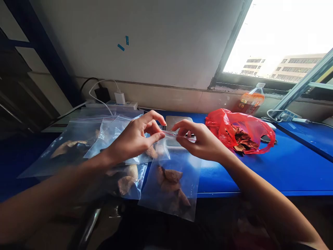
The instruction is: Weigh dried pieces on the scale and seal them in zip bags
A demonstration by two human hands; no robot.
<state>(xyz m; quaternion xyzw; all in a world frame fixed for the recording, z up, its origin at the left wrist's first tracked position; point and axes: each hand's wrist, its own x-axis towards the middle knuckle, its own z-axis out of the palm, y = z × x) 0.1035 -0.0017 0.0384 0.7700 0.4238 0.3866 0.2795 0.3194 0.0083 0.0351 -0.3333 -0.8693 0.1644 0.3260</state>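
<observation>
One pale wall (166,59) fills the background, above one blue table (221,177) and beside one window (267,34) at upper right. On the table's left lie overlapping clear bags (41,163), at least three in number, containing brown pieces; the overlap prevents an exact count. One red plastic bag (218,121) sits open at right, with dark, curled dried pieces (244,140) at its mouth, too heaped to count. One held clear zip bag (192,173) hangs at centre, its lower end reaching past the table's front edge; it contains several brown pieces. Two bare hands grip its red-lined mouth: the left hand (137,137) pinches one end between thumb and fingers, index fingertip lifted, and the right hand (203,140) pinches the other, the fingertips of the two hands near each other but apart. Behind them is one pale grey flat object (178,121), partly hidden. One bottle (251,101) with an orange label stands behind the red plastic bag. Smallest are one black adapter (102,94), one white charger (120,98) and two blue tape strips (127,40).
</observation>
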